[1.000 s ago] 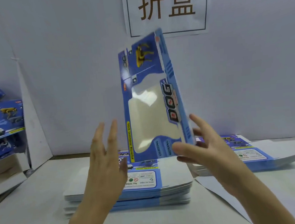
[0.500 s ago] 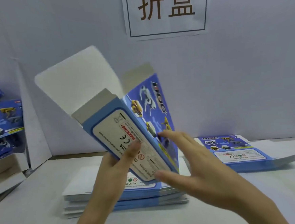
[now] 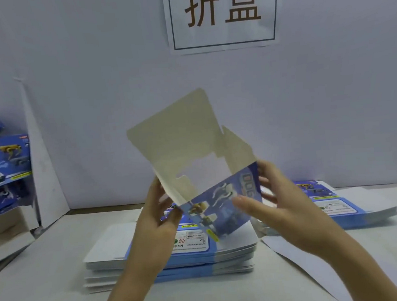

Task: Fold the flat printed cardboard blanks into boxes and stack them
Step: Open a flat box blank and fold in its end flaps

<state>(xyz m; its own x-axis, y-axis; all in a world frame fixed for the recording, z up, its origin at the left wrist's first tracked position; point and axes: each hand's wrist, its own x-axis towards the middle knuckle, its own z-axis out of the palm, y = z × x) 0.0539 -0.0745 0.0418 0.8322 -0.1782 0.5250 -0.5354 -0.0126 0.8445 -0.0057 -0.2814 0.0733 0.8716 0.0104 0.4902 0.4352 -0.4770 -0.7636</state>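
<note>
Right, I've got one box blank up in the air, just above the near stack of flat blanks on the table. It is popped into a sleeve, its white end flaps loose. My left hand grips its left edge and my right hand pinches the printed panel. The open mouth points up toward the wall, and the long axis, I'd say, slants steeply down to the stack. Finished boxes sit far left and a second stack waits on the right, so plenty remains.
</note>
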